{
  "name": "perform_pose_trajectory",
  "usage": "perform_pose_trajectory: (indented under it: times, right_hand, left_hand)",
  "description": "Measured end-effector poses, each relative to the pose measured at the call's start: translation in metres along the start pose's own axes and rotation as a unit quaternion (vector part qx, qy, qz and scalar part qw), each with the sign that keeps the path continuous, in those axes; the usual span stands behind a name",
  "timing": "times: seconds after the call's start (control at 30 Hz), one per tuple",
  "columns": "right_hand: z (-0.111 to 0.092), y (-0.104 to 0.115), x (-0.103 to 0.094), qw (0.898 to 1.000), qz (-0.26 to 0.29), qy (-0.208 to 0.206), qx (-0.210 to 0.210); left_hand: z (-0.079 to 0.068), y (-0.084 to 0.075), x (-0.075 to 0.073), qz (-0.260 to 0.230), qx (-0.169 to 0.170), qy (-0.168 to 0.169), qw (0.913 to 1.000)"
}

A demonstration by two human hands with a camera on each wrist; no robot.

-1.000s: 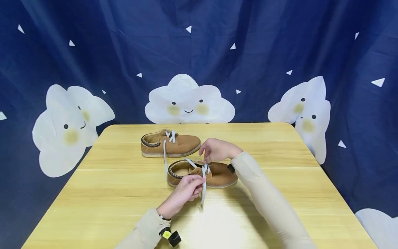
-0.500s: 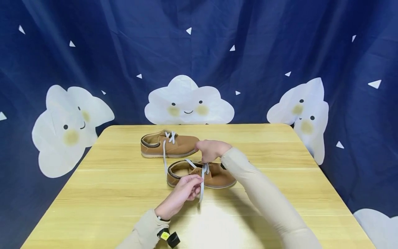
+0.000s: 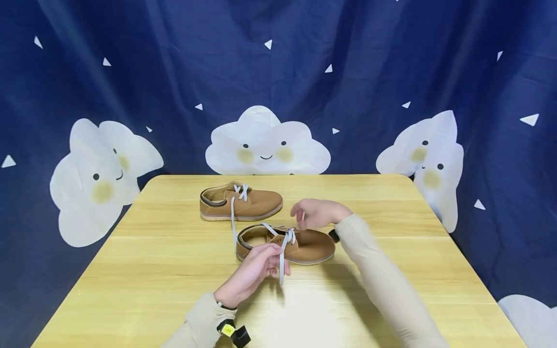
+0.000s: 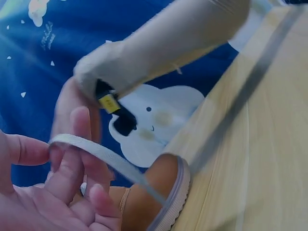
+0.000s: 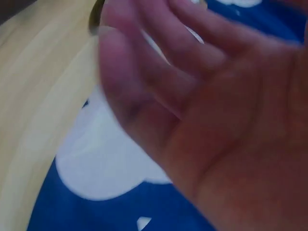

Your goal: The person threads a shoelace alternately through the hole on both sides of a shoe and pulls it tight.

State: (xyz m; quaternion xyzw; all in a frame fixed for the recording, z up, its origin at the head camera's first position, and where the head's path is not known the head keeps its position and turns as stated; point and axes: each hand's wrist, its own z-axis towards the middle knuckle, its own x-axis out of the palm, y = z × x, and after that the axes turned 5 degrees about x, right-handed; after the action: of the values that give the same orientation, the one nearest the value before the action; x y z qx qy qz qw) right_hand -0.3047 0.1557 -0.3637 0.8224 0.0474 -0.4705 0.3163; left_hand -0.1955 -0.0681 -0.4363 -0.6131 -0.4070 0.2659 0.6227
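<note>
My left hand point(image 3: 256, 267) is in front of the nearer brown shoe point(image 3: 316, 245). Its thumb and a finger pinch the pale shoelace point(image 4: 108, 156), whose loose end point(image 3: 282, 274) dangles in front of the shoe. White lacing crosses the shoe's eyelets, and another lace end runs back over the opening. Above the toe hovers my right hand point(image 3: 321, 212), with loosely bent fingers. In the right wrist view, blurred fingers point(image 5: 166, 38) show nothing held between them.
A matching brown shoe point(image 3: 261, 203) stands farther back on the wooden table point(image 3: 143, 270), toe to the right. Its lace point(image 3: 233, 220) trails down toward the nearer shoe's heel. A blue curtain point(image 3: 304, 29) with white clouds hangs behind the table.
My right hand bends in over the lacing, then draws off to the right, away from it. The left hand keeps its pinch on the shoelace, and more fingers have spread out.
</note>
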Motion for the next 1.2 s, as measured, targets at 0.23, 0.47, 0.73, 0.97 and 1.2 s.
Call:
perform_pose_trajectory:
  times: [0.23, 0.47, 0.73, 0.97, 1.2]
  right_hand:
    - [-0.024, -0.026, 0.029, 0.999, 0.031, 0.015, 0.042]
    - [-0.022, -0.035, 0.051, 0.999, 0.012, -0.029, 0.032]
    - [-0.019, -0.042, 0.050, 0.999, 0.018, -0.041, 0.006]
    - [-0.019, -0.043, 0.048, 0.999, 0.028, -0.038, 0.011]
    - [-0.033, -0.010, 0.036, 0.983, 0.069, -0.099, -0.141]
  left_hand:
    - [-0.006, -0.002, 0.002, 0.010, -0.006, 0.007, 0.9999]
    - [-0.014, -0.006, 0.004, 0.009, 0.013, 0.016, 0.9997]
    - [-0.019, -0.020, 0.000, 0.051, 0.036, 0.002, 0.9980]
    - [-0.022, -0.027, -0.002, 0.061, 0.037, 0.005, 0.9974]
    - [-0.025, -0.033, 0.000, 0.094, 0.046, 0.016, 0.9944]
